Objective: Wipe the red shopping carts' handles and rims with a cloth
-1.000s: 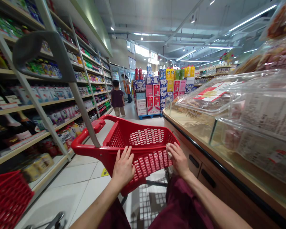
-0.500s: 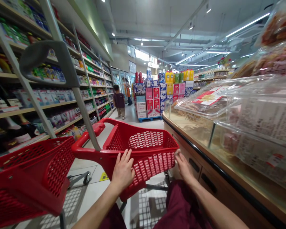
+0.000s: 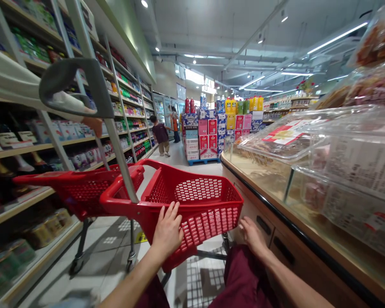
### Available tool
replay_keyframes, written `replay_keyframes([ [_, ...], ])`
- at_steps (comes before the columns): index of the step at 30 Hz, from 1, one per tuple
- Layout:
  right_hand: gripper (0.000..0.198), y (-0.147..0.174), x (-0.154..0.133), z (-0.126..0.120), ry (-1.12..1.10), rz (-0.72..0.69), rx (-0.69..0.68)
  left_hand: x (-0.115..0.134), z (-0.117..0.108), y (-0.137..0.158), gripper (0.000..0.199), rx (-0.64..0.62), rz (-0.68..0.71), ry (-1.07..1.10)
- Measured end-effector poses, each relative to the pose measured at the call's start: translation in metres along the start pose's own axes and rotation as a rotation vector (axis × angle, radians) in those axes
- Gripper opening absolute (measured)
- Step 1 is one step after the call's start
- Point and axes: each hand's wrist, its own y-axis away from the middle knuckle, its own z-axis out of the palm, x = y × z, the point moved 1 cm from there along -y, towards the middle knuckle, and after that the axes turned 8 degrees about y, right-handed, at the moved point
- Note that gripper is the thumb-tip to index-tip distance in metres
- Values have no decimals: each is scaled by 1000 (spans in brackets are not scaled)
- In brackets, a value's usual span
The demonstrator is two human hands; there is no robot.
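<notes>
A red shopping cart (image 3: pixel 197 224) with a perforated basket stands sideways right in front of me; nothing shows inside its basket. Fingers spread, my left hand (image 3: pixel 167 231) lies against the near side of the basket, just under the rim. My right hand (image 3: pixel 253 235) is just past the basket's right corner, apart from it, with loosely bent fingers and nothing visible in them. A metal post (image 3: pixel 120 160) rises from the cart's left end and carries a grey loop handle (image 3: pixel 104 87).
At left, another person's pale sleeve (image 3: pixel 11 79) and hand (image 3: pixel 94 125) reach in above a second red cart (image 3: pixel 80 194). Drink shelves (image 3: pixel 128 115) line the left. A display counter (image 3: pixel 259 192) with packaged food borders the right. Stacked boxes (image 3: pixel 208 139) and a walking person (image 3: pixel 161 136) are ahead.
My right hand has come off the basket's corner and dropped slightly. The second cart has moved forward and right, beside mine. A person's sleeved arm has entered at left.
</notes>
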Motion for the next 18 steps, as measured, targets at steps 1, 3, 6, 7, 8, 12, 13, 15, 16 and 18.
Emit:
replay_keyframes([
  [1, 39, -5, 0, -4, -3, 10, 58, 0, 0, 0, 19, 0, 0, -1],
  [3, 42, -21, -2, -13, -23, 40, 183, 1, 1, 0, 19, 7, -3, 2],
  [6, 42, -31, -14, -17, -57, 18, 165, 2, 1, 0, 19, 19, -9, 11],
  [7, 41, -28, -20, -15, -64, -14, 111, 2, 1, 0, 18, 17, -9, 13],
  [8, 41, -22, -26, -12, -69, -51, 50, 2, 0, 1, 18, 13, -6, 15],
  [12, 48, -14, -50, -9, -109, -103, 7, 0, 0, 2, 17, 3, 3, 21],
  [13, 49, -18, -54, -11, -124, -95, 48, 0, 0, 3, 17, 7, 3, 20],
  [15, 48, -27, -63, -15, -143, -95, 121, 1, 0, 3, 16, 15, -1, 16],
  [16, 47, -29, -68, -14, -142, -114, 126, 1, 0, 3, 15, 16, -3, 13],
  [18, 44, -23, -78, -9, -133, -195, 62, 2, 0, 3, 15, 8, -6, 4],
])
